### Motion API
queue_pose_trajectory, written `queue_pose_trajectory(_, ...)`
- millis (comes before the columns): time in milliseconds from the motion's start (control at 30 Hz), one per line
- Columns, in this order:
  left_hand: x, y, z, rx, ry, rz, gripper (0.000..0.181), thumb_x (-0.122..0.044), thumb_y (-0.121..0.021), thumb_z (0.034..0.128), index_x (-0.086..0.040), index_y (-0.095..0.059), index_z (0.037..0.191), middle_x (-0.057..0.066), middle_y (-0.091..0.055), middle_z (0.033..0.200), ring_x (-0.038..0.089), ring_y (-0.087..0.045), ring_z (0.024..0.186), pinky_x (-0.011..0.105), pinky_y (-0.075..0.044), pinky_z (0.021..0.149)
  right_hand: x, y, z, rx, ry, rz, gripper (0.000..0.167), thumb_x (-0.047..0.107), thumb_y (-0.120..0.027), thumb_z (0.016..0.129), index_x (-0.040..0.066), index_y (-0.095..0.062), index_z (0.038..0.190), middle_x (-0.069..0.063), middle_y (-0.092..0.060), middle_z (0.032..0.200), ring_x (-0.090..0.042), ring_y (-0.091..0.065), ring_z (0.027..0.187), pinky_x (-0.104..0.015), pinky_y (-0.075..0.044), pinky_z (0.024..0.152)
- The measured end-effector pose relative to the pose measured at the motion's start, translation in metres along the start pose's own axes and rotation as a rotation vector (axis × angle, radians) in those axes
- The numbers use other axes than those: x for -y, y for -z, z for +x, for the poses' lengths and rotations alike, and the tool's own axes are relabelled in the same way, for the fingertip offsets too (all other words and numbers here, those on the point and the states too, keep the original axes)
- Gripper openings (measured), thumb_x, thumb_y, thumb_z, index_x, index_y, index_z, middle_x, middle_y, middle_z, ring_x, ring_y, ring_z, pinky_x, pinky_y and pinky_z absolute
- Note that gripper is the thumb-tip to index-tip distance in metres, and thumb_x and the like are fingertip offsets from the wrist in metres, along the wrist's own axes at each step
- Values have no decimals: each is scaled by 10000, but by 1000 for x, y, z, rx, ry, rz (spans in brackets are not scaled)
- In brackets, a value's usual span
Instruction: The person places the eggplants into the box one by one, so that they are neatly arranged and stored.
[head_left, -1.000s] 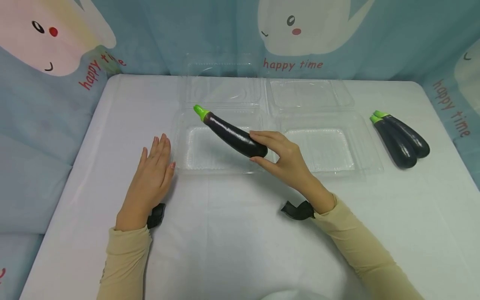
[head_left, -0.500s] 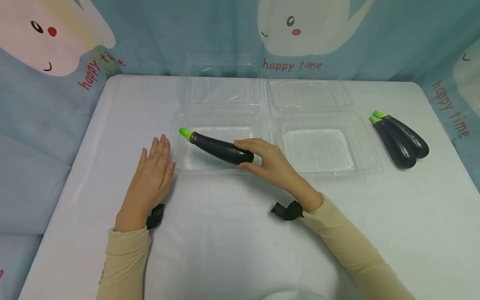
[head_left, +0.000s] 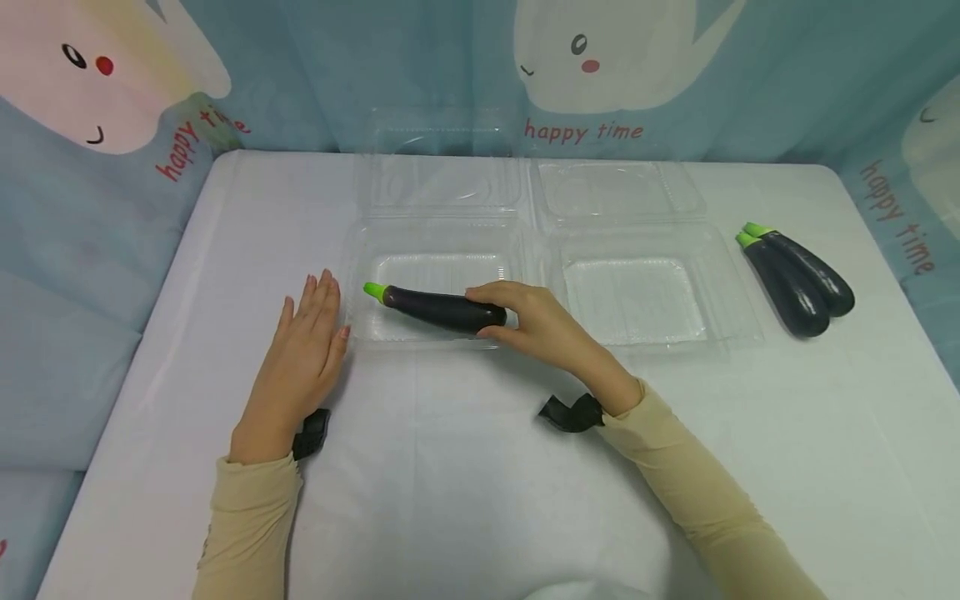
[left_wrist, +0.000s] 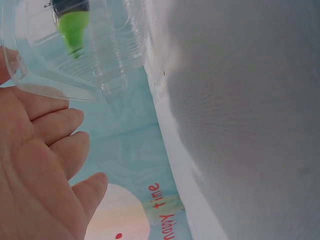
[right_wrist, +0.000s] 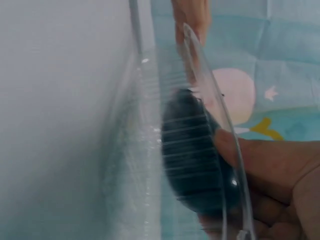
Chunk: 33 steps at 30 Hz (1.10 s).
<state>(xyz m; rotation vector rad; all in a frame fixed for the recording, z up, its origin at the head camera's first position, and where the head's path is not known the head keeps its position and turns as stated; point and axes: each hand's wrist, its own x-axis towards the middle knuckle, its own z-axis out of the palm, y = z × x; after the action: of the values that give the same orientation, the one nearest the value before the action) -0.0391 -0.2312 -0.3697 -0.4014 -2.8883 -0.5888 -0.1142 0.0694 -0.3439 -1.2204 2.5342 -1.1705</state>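
An eggplant (head_left: 442, 310) with a green stem lies across the left clear plastic container (head_left: 390, 332), its thick end gripped between the thumb and fingers of the right hand (head_left: 551, 329). Through the container's side, the right wrist view shows the dark eggplant (right_wrist: 192, 155) inside and the right hand (right_wrist: 280, 175) holding it over the rim. The left hand (head_left: 300, 358) rests with straight fingers just left of that container. In the left wrist view, the left hand (left_wrist: 40, 160) is beside the container wall (left_wrist: 55, 90), with the green stem (left_wrist: 73, 30) visible through the plastic.
A second clear container (head_left: 637, 333) stands open to the right, and both lids (head_left: 442, 187) are folded back toward the curtain (head_left: 420, 75). Two more eggplants (head_left: 795, 292) lie together on the right of the white table (head_left: 450, 500).
The right hand has moved down and slightly left with the eggplant, lowering it into the left container and turning it nearly level. The left hand has stayed where it was.
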Motion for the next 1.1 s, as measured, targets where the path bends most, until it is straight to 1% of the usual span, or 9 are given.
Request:
queue_pose_trajectory(133, 1, 0, 0, -11, -8, -6, 554, -192, -395, 1011, 99, -217, 1447, 233, -199, 1517, 316, -121, 1422, 520, -79, 1129, 1, 4, 4, 89, -63, -3, 437, 81, -739, 815, -31, -607, 1217, -122, -615, 1230, -234, -552, 1167, -311, -423, 983)
queue_pose_trajectory(267, 1, 0, -1, -10, -11, -13, 555, -195, -393, 1014, 96, -211, 1450, 233, -193, 1519, 318, -115, 1422, 524, -76, 1128, 2, 8, 9, 176, -124, 10, 420, 98, -729, 829, -16, -614, 1217, -109, -616, 1230, -213, -560, 1142, -331, -447, 944)
queue_pose_trajectory(400, 1, 0, -1, -5, -9, -14, 558, -197, -391, 1016, 92, -200, 1454, 228, -181, 1523, 311, -102, 1425, 524, -71, 1128, 2, 11, 12, 227, -150, 8, 423, 111, -727, 834, -8, -613, 1223, -103, -614, 1233, -205, -556, 1140, -339, -453, 928)
queue_pose_trajectory(733, 2, -1, -1, -21, -25, -11, 553, -226, -365, 1027, 91, -209, 1453, 227, -193, 1521, 316, -120, 1422, 526, -80, 1127, 3, 12, 14, 245, -164, -15, 422, 129, -727, 836, 1, -617, 1223, -99, -615, 1231, -209, -551, 1154, -331, -445, 940)
queue_pose_trajectory(1100, 2, -1, -1, -28, -21, -10, 551, -207, -386, 1018, 91, -218, 1450, 221, -199, 1521, 314, -126, 1421, 527, -85, 1126, 3, 10, 14, 250, -175, -30, 415, 111, -707, 850, -1, -605, 1236, -105, -603, 1246, -216, -545, 1160, -338, -443, 947)
